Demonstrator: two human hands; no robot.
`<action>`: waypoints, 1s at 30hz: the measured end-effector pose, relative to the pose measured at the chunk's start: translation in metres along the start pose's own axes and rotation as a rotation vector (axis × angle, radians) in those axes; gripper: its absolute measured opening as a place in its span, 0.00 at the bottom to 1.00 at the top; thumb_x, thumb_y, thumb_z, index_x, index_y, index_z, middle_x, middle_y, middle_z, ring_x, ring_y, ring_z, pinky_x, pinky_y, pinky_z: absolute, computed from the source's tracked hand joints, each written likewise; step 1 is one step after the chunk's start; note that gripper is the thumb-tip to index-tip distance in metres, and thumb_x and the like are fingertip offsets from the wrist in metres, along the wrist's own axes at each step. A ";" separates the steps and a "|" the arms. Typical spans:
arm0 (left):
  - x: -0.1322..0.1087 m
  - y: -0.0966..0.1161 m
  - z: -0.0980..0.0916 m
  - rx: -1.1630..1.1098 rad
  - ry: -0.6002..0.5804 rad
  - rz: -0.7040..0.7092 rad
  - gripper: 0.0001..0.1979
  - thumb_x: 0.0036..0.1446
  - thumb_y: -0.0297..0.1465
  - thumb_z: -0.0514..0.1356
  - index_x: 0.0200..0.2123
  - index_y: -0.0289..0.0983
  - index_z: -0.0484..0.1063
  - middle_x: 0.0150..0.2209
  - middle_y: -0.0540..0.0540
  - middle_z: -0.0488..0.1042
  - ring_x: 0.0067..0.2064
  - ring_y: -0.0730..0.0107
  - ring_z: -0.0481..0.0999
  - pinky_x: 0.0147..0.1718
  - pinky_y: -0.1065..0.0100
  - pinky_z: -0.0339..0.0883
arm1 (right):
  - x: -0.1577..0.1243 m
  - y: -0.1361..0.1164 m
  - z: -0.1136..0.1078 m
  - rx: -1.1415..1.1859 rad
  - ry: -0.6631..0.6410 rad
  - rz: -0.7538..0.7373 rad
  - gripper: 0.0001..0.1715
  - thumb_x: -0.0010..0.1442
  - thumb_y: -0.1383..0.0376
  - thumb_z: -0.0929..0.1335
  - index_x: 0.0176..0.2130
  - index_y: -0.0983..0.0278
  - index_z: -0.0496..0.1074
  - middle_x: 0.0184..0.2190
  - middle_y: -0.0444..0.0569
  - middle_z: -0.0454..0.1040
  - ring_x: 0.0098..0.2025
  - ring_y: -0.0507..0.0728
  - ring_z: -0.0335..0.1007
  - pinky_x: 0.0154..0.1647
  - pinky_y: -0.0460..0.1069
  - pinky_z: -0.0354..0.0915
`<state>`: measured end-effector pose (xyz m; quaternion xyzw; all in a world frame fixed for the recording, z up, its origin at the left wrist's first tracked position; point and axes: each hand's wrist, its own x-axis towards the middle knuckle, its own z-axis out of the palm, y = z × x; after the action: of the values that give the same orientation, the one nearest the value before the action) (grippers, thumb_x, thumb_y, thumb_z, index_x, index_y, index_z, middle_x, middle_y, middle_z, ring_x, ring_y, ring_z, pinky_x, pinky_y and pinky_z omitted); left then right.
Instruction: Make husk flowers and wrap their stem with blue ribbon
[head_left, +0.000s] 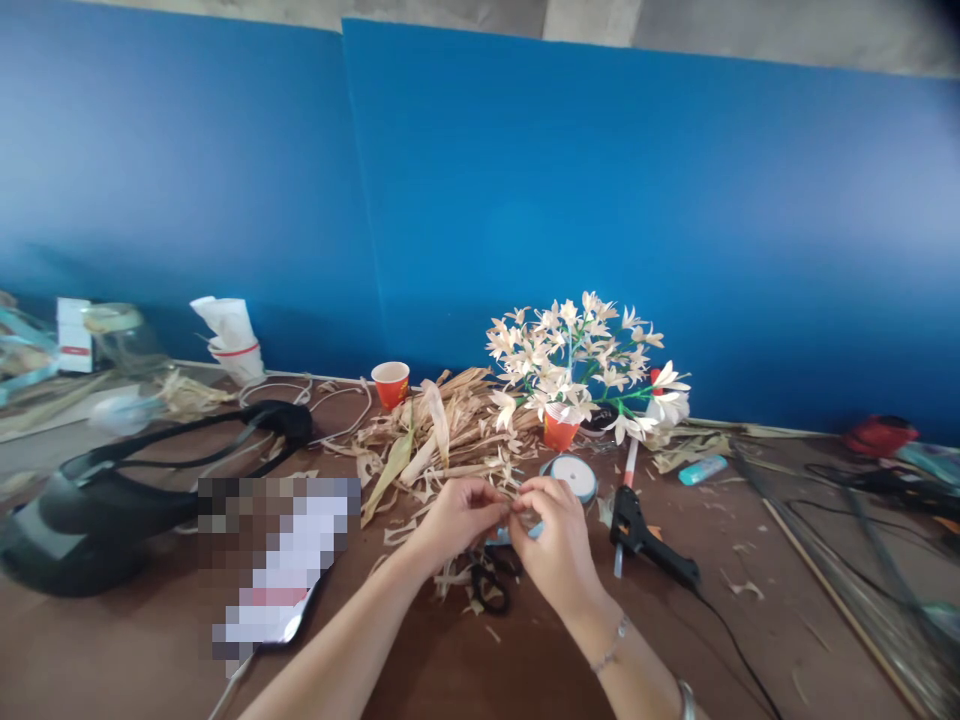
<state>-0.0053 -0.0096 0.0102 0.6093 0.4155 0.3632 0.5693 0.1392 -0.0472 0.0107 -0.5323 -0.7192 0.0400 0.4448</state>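
Observation:
My left hand [456,518] and my right hand [556,540] meet over the brown table [750,640], fingertips pinched together on a small pale piece between them; what it is I cannot make out. Under the hands lie black-handled scissors [491,580]. Just behind them sits a roll of white ribbon [574,476]. A heap of dry corn husks [439,435] spreads behind my left hand. An orange cup holds a bunch of cream husk flowers [577,365] behind the roll.
A black glue gun [649,540] with its cord lies right of my hands. A blurred-out phone [281,560] and a black headset [97,510] lie at left. A second orange cup [391,383], stacked paper cups [232,340] and thin wire rods [847,590] are also on the table.

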 end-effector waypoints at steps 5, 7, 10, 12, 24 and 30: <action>0.001 -0.001 -0.002 0.003 -0.017 -0.014 0.12 0.43 0.37 0.62 0.26 0.33 0.71 0.16 0.51 0.68 0.15 0.79 0.62 0.14 0.76 0.54 | -0.001 0.000 0.000 -0.079 0.015 -0.040 0.05 0.50 0.73 0.66 0.26 0.64 0.69 0.33 0.49 0.70 0.39 0.57 0.64 0.40 0.52 0.58; 0.000 0.001 -0.003 0.012 -0.021 -0.025 0.12 0.44 0.37 0.61 0.26 0.33 0.71 0.16 0.51 0.69 0.14 0.79 0.61 0.13 0.75 0.54 | 0.000 0.001 -0.001 -0.054 0.021 -0.045 0.05 0.51 0.72 0.66 0.26 0.64 0.69 0.33 0.49 0.70 0.38 0.57 0.64 0.40 0.53 0.58; 0.000 0.002 -0.003 -0.003 -0.016 -0.022 0.11 0.45 0.38 0.61 0.26 0.34 0.70 0.15 0.50 0.69 0.14 0.77 0.62 0.12 0.75 0.55 | 0.001 0.004 -0.001 0.057 -0.014 0.007 0.05 0.51 0.70 0.66 0.25 0.63 0.70 0.32 0.49 0.71 0.37 0.56 0.66 0.39 0.52 0.60; 0.000 0.001 -0.003 -0.025 -0.005 0.007 0.11 0.44 0.37 0.62 0.25 0.34 0.70 0.16 0.50 0.69 0.16 0.75 0.66 0.15 0.74 0.59 | 0.003 0.006 -0.001 0.171 -0.073 0.076 0.05 0.51 0.69 0.67 0.24 0.64 0.70 0.31 0.48 0.71 0.36 0.55 0.67 0.39 0.50 0.61; -0.002 0.003 -0.006 -0.031 -0.079 0.033 0.10 0.44 0.37 0.62 0.28 0.35 0.72 0.19 0.49 0.70 0.21 0.72 0.69 0.23 0.70 0.64 | 0.012 0.006 -0.011 0.724 -0.439 0.426 0.12 0.50 0.61 0.67 0.21 0.67 0.69 0.20 0.41 0.64 0.22 0.48 0.55 0.22 0.43 0.52; -0.006 0.008 -0.005 0.031 -0.098 0.044 0.10 0.46 0.37 0.60 0.26 0.35 0.72 0.18 0.49 0.69 0.21 0.72 0.68 0.20 0.72 0.63 | 0.012 0.005 -0.017 0.767 -0.530 0.444 0.15 0.51 0.57 0.67 0.23 0.67 0.71 0.17 0.40 0.62 0.21 0.47 0.52 0.22 0.44 0.49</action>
<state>-0.0115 -0.0137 0.0191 0.6441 0.3792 0.3389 0.5714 0.1542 -0.0422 0.0253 -0.4423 -0.6106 0.5276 0.3913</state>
